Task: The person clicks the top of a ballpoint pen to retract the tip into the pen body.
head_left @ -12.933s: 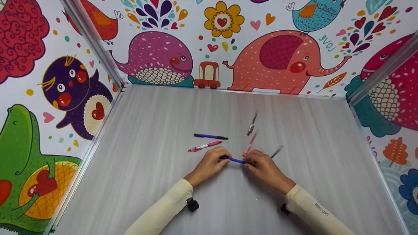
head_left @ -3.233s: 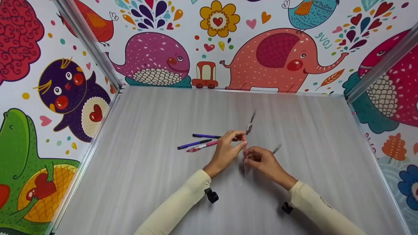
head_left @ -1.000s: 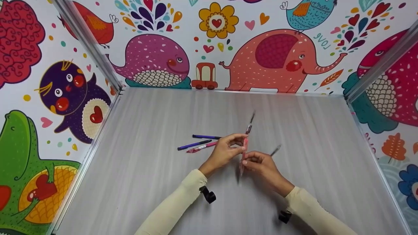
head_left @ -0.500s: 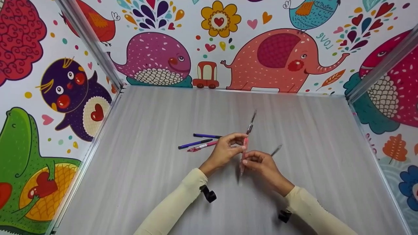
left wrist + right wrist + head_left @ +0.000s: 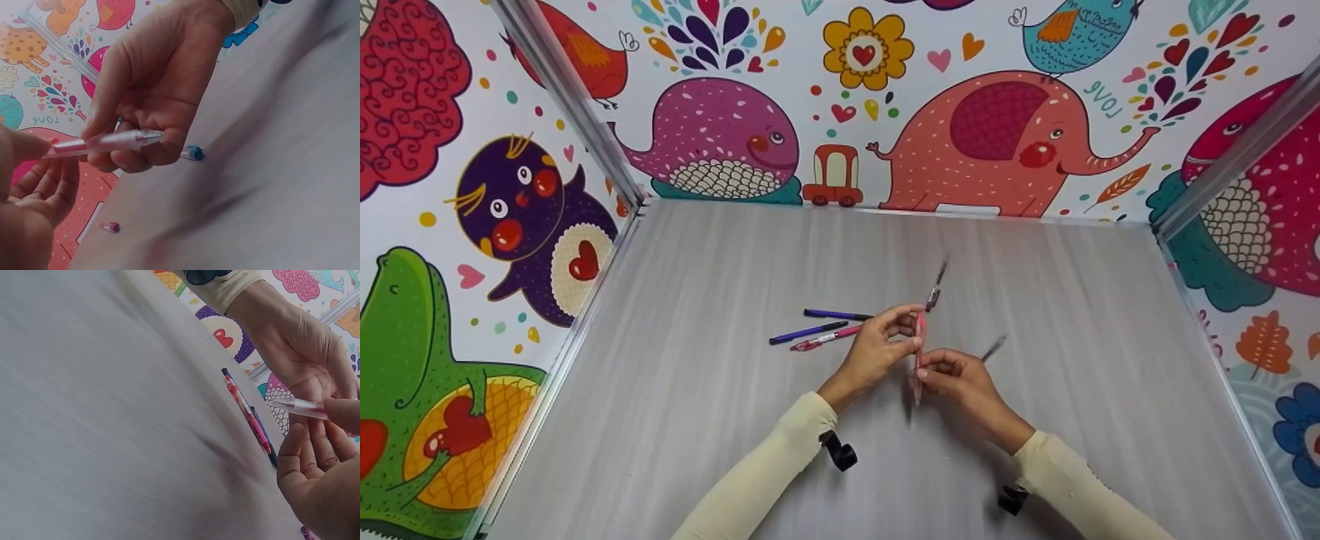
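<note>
A pink pen (image 5: 921, 327) with a clear tip is held above the table between both hands. My left hand (image 5: 877, 346) pinches its far part between thumb and fingers. Nearer to me, my right hand (image 5: 960, 375) pinches the same pen. In the left wrist view the pen's frosted barrel (image 5: 115, 142) and pointed tip show well. The right wrist view shows the pen's tip end (image 5: 304, 407) sticking out past the right thumb. To the left of the left hand lie two blue pens (image 5: 808, 333) and a dark pink pen (image 5: 826, 338), partly hidden by that hand.
A clear pen with a dark red end (image 5: 936, 289) lies just beyond the left fingertips. Another clear pen (image 5: 994, 346) lies behind the right hand, partly covered. Patterned walls with metal corner posts (image 5: 577, 105) enclose the grey table (image 5: 720, 262).
Earlier both hands held a blue pen, which now lies with the left group. The pink pen was lifted from the table. Over the last second the hands hardly moved.
</note>
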`<state>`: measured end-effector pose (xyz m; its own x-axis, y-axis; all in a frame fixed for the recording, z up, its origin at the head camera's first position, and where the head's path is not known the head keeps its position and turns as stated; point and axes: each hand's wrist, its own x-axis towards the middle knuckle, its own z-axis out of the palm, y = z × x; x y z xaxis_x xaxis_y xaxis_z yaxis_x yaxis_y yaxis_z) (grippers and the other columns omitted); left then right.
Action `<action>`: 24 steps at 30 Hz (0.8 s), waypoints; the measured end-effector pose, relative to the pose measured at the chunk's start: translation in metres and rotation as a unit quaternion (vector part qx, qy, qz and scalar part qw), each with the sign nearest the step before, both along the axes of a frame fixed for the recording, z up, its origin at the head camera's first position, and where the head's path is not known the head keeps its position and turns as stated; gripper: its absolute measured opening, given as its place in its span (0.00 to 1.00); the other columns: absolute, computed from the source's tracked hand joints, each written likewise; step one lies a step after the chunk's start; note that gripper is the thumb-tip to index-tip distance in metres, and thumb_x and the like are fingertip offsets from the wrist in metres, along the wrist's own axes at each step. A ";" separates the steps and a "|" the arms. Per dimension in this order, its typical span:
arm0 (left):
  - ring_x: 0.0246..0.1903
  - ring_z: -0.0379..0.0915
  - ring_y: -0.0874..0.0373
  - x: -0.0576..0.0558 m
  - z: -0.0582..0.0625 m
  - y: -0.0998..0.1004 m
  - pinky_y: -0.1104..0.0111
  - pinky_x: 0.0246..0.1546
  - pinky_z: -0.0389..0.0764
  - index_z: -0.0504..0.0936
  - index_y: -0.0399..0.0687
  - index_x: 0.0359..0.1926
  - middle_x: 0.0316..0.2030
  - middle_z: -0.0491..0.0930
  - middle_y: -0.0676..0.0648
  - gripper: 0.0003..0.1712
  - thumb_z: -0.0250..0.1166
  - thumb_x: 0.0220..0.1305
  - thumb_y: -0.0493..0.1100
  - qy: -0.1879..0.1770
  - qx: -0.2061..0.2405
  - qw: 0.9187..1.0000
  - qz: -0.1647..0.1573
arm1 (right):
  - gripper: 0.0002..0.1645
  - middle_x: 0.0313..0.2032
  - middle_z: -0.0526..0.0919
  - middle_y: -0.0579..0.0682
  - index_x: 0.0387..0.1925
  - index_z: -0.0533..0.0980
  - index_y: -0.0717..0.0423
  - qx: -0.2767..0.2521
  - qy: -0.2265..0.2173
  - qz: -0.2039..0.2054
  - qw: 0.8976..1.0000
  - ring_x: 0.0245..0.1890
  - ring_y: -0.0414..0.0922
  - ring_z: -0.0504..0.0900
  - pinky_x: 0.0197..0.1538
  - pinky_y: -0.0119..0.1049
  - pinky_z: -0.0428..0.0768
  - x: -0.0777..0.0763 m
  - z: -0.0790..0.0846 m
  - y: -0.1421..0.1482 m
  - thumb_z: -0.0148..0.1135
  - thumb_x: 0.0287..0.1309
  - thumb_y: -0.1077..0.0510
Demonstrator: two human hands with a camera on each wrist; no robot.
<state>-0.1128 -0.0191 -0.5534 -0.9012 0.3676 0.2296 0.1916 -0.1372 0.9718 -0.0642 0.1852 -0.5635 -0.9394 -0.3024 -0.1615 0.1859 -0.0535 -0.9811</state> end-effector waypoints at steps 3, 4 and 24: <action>0.49 0.83 0.55 0.000 -0.001 0.000 0.67 0.50 0.84 0.79 0.32 0.70 0.50 0.84 0.36 0.27 0.70 0.72 0.26 -0.001 0.005 1.000 0.002 | 0.19 0.39 0.91 0.53 0.55 0.78 0.79 -0.004 0.002 0.000 1.000 0.38 0.43 0.90 0.47 0.39 0.89 -0.001 0.000 0.000 0.70 0.72 0.65; 0.49 0.83 0.54 0.000 -0.001 0.000 0.68 0.50 0.84 0.79 0.32 0.70 0.50 0.84 0.35 0.28 0.70 0.72 0.26 -0.001 0.006 1.000 0.003 | 0.20 0.39 0.91 0.53 0.55 0.78 0.79 -0.006 0.001 0.001 1.000 0.38 0.43 0.90 0.47 0.39 0.89 -0.001 -0.001 0.000 0.70 0.73 0.65; 0.49 0.83 0.56 0.007 -0.006 -0.007 0.71 0.47 0.86 0.78 0.31 0.71 0.50 0.83 0.40 0.29 0.70 0.72 0.26 -0.024 -0.020 0.999 0.023 | 0.19 0.41 0.90 0.51 0.57 0.79 0.76 -0.005 -0.024 0.025 0.999 0.39 0.42 0.89 0.46 0.38 0.88 0.004 -0.011 0.000 0.70 0.74 0.64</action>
